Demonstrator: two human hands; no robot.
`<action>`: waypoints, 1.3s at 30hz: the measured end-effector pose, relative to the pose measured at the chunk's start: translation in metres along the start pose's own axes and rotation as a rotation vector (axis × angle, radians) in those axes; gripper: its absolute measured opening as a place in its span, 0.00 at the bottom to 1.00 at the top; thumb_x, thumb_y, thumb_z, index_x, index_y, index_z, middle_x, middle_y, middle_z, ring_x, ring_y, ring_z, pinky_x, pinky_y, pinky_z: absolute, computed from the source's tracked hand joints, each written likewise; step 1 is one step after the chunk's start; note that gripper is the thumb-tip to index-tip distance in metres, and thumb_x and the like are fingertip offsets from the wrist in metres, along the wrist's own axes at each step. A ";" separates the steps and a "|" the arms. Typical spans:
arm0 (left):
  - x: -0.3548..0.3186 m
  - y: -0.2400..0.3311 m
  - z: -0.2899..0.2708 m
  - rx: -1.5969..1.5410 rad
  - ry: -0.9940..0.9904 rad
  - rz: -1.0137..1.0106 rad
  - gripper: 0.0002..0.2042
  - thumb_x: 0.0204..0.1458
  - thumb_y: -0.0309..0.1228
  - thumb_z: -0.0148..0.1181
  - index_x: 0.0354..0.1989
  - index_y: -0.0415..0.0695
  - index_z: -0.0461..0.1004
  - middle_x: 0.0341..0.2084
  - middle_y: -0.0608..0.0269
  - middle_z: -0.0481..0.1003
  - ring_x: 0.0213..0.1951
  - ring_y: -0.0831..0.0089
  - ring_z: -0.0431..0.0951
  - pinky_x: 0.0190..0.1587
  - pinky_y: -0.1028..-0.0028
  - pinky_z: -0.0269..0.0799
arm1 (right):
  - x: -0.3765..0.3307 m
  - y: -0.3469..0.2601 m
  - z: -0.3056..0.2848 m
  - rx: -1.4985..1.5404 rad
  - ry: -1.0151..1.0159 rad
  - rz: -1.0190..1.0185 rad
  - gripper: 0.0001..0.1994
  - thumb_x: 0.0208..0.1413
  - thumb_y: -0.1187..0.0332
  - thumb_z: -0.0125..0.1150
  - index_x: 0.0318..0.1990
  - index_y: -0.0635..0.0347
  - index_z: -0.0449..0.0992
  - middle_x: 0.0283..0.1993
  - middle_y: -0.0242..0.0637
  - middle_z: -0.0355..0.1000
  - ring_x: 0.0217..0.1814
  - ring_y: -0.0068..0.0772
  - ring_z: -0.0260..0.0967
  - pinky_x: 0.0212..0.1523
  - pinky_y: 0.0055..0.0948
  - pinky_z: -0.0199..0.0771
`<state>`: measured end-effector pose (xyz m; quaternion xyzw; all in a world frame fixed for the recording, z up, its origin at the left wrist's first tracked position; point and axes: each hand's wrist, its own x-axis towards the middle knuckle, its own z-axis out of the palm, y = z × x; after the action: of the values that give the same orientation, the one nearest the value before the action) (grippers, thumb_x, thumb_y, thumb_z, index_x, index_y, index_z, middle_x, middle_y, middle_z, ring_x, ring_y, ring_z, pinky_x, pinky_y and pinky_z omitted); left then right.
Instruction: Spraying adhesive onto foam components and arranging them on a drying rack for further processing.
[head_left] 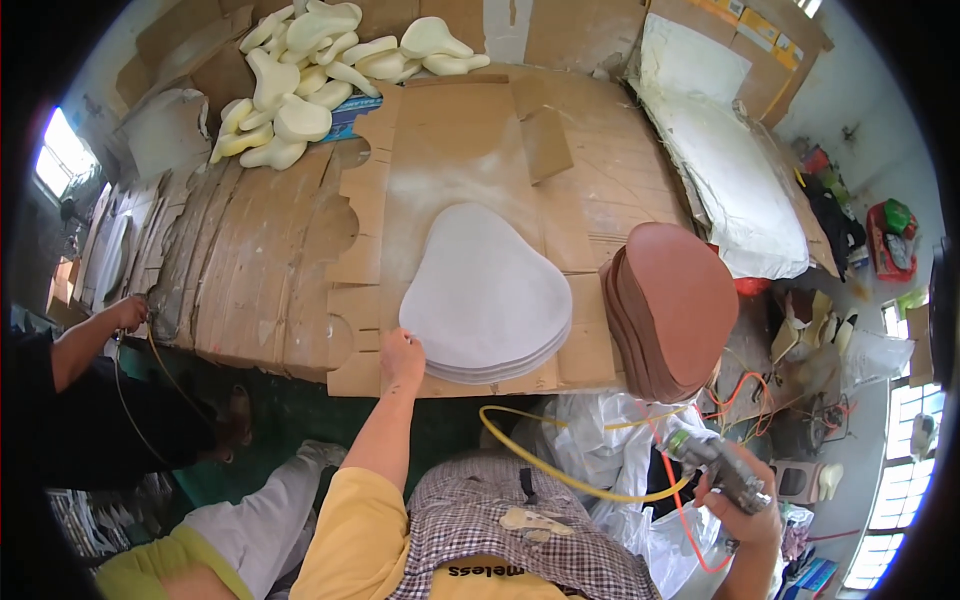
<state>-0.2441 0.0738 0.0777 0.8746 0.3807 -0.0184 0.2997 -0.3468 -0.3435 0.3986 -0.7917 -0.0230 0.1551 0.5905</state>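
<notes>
A stack of grey, rounded-triangular sheets (pixel 486 285) lies on the cardboard-covered table right before me. My left hand (pixel 402 360) is closed at the stack's near left edge, its fingertips pinching the rim. Held out at the lower right is a metal spray gun (pixel 728 472) with a green fitting, and my right hand (pixel 745 512) is wrapped round it. A yellow hose (pixel 560 478) loops from beside the gun across my front. Just right of the grey stack stands a pile of reddish-brown sheets (pixel 680 305) of similar shape, leaning slightly over the table's front edge.
Cream foam bicycle-saddle pads (pixel 300 85) are heaped at the back left. A white-covered slab (pixel 715 150) rests at the back right. Another person's hand (pixel 128 313) holds a thin hose at far left. Clear plastic sheeting (pixel 600 440) and orange hoses (pixel 745 395) hang below the right side.
</notes>
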 end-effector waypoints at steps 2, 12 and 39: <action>-0.004 0.000 0.006 -0.057 0.086 0.003 0.11 0.47 0.30 0.55 0.40 0.43 0.71 0.39 0.55 0.70 0.44 0.57 0.71 0.45 0.61 0.67 | 0.001 0.003 0.002 0.047 -0.119 -0.019 0.28 0.42 0.74 0.66 0.52 0.73 0.64 0.28 0.38 0.71 0.30 0.25 0.68 0.32 0.24 0.68; -0.006 0.003 0.006 -0.104 0.173 0.022 0.09 0.44 0.30 0.57 0.33 0.42 0.74 0.33 0.55 0.73 0.39 0.60 0.74 0.42 0.65 0.69 | -0.002 0.013 0.004 -0.017 -0.213 -0.065 0.30 0.43 0.69 0.66 0.53 0.72 0.62 0.25 0.38 0.70 0.26 0.26 0.68 0.29 0.26 0.70; 0.005 0.042 0.029 -0.993 -0.054 -0.372 0.03 0.41 0.21 0.52 0.23 0.36 0.72 0.19 0.57 0.74 0.22 0.67 0.76 0.17 0.68 0.70 | 0.108 0.059 0.021 0.160 -0.310 -0.071 0.33 0.46 0.64 0.61 0.59 0.67 0.57 0.35 0.41 0.67 0.30 0.30 0.69 0.33 0.28 0.71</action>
<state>-0.2062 0.0394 0.0738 0.5442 0.4844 0.0888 0.6792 -0.2583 -0.3181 0.3145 -0.7075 -0.1291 0.2557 0.6461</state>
